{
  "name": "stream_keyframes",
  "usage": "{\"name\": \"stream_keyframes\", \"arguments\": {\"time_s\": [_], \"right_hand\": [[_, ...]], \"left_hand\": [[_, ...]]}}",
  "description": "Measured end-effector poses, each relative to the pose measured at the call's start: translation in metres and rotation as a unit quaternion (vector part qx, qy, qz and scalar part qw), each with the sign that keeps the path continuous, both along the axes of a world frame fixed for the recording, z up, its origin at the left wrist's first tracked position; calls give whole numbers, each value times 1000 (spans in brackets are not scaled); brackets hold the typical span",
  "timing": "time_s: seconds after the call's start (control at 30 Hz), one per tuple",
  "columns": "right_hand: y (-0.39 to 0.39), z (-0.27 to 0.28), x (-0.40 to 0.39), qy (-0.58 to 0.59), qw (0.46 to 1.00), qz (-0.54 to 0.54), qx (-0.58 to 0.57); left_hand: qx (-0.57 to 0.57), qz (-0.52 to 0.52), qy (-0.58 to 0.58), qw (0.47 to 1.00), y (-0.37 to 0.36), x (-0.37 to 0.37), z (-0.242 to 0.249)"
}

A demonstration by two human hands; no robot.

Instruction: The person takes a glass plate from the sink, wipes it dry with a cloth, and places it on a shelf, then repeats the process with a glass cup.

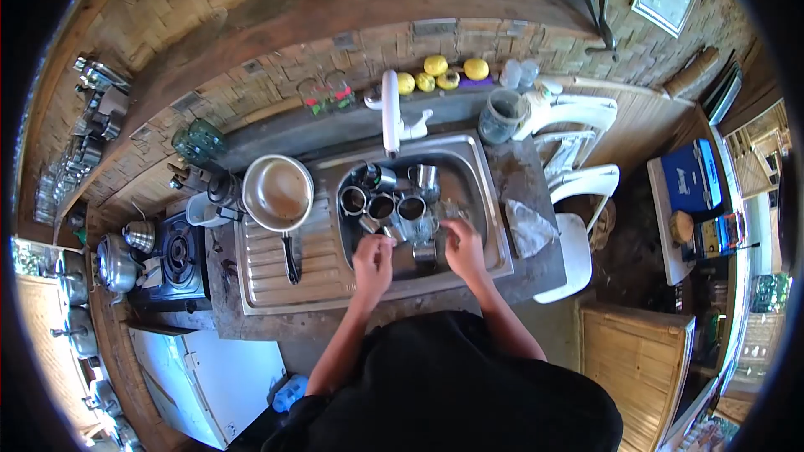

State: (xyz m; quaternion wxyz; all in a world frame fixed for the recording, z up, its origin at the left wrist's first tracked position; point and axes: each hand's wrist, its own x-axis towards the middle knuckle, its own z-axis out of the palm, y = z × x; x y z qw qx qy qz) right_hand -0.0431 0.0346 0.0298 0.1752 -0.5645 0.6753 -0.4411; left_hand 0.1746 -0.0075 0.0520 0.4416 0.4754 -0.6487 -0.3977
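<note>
Several metal cups stand and lie together in the sink basin (471, 192), among them an upright cup (411, 208) near the middle and a cup (425, 177) at the back. My left hand (373, 263) is over the basin's front left, its fingers curled together close to the nearest cups; what they hold, if anything, is too small to make out. My right hand (462, 248) is at the basin's front right, beside a cup (425, 251) and some clear glassware. Its fingers are bent, and whether they touch the glassware is unclear.
A pan (278, 192) rests on the ribbed drainboard (322, 272). Behind the basin rises a white faucet (391, 113), with yellow fruits (435, 65) on the ledge. A plastic bag (529, 228) lies right of the sink; a stove (180, 255) is at the left.
</note>
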Motion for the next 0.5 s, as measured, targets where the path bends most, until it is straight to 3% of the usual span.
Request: {"name": "stream_keyframes", "arguments": {"time_s": [0.03,0.13,0.23,0.5], "right_hand": [[18,-12,4,6,1000,22,20],[43,-26,12,22,994,90,58],[32,-28,24,40,990,127,46],[-77,-12,73,101,981,164,-22]], "left_hand": [[34,-35,-46,998,17,-1,-14],[-16,-104,-111,988,44,3,-51],[16,-100,-170,980,37,19,-61],[-13,78,-173,982,-20,61,-63]]}}
